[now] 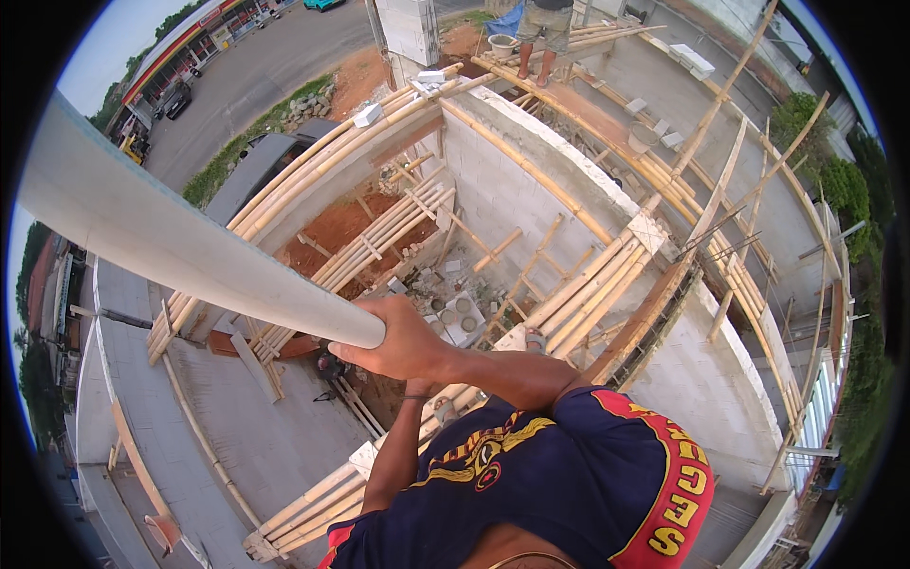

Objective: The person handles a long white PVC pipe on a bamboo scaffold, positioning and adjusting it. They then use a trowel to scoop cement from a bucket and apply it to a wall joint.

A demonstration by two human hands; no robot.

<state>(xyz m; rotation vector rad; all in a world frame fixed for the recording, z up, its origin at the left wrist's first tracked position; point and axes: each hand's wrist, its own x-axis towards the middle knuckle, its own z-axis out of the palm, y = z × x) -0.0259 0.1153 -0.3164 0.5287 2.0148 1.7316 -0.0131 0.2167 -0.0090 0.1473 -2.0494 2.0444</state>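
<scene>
A long, thick white pipe (pixel 204 242) slants from the upper left down to the middle of the view. My right hand (pixel 403 341) is closed around its lower end, fingers wrapped under it. My left arm rises from below, with a dark band at the wrist. Only a bit of my left hand (pixel 418 387) shows beneath the right wrist; its fingers are hidden, so I cannot tell whether it grips anything. Below both hands, my sandalled feet (pixel 536 339) stand on a scaffold of bamboo poles (pixel 592 289).
Far below lie rubble and buckets (pixel 460 318) between grey block walls (pixel 512 185). Loose white blocks (pixel 368 115) rest on bamboo at the far wall. Another person (pixel 547 28) stands on a plank at the back, near a bucket (pixel 501 45). Upright poles (pixel 725 90) rise at right.
</scene>
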